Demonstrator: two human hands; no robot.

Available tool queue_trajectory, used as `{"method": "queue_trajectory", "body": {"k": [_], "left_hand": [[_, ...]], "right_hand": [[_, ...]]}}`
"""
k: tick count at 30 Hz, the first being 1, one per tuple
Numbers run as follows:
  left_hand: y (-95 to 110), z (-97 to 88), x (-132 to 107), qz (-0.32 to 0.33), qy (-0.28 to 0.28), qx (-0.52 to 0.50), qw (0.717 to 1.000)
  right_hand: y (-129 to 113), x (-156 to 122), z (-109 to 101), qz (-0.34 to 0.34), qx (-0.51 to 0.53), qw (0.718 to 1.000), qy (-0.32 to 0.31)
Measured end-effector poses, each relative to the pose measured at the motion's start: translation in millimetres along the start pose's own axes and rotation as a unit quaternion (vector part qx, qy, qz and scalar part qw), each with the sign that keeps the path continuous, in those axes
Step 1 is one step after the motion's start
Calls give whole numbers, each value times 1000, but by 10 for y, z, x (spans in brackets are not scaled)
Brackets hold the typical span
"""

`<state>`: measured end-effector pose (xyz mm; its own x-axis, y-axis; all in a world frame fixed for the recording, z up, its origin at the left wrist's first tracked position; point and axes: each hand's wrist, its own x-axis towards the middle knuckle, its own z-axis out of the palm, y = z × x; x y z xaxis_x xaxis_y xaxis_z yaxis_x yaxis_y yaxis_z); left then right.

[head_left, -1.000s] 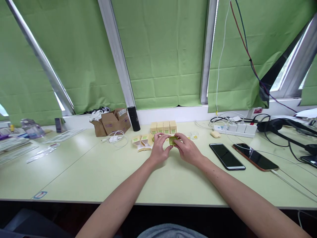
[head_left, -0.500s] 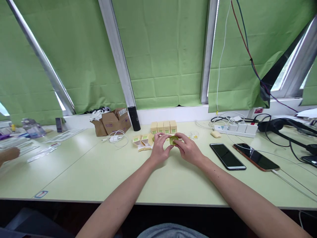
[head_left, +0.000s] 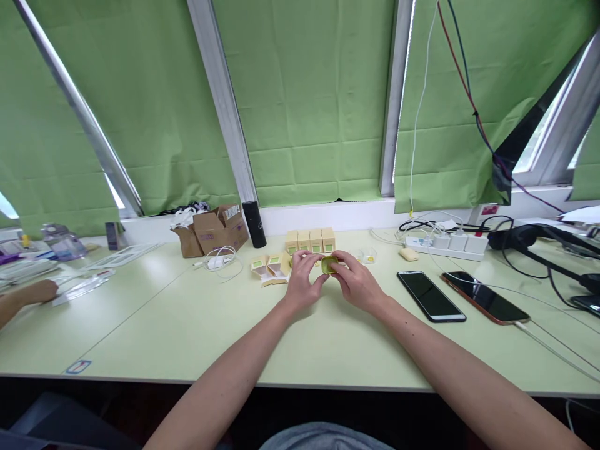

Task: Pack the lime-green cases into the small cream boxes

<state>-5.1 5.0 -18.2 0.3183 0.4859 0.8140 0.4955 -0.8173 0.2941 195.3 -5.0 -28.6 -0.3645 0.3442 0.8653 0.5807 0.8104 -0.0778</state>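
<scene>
My left hand point(head_left: 304, 281) and my right hand point(head_left: 357, 282) meet over the middle of the pale green desk point(head_left: 197, 325), both pinched on a small green case point(head_left: 329, 264) held between the fingertips. Just behind them a row of small yellow boxes point(head_left: 310, 240) stands upright. To their left lie two opened yellow boxes point(head_left: 269, 267).
Two phones point(head_left: 431, 295) point(head_left: 484, 305) lie to the right, near a white power strip point(head_left: 444, 244) with cables. A brown cardboard box point(head_left: 213, 232) and a black cylinder point(head_left: 254, 224) stand at the back left. Another person's hand point(head_left: 40, 291) rests at the far left by plastic packets.
Another person's hand has come in at the far left and moved further onto the desk. My hands have barely moved on the green case.
</scene>
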Motion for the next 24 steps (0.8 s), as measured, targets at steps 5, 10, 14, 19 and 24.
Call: {"method": "queue_trajectory", "body": {"k": [5,10,14,19,24], "left_hand": [[-16,6,-5,-5,3,3,1000],[-5,7,-5,-13,9,1,1000],[7,-3,0,-11,6,2,1000],[-15,-3,8,-11,5,4,1000],[-24,15,15,-23,16,-1,1000]], "right_hand": [[3,3,12,0,23,1000,8],[-7,14,-15,28,78,996,10],[11,11,3,88,131,986,45],[38,-5,46,178,170,968,40],[11,-3,29,214,187,959,23]]}}
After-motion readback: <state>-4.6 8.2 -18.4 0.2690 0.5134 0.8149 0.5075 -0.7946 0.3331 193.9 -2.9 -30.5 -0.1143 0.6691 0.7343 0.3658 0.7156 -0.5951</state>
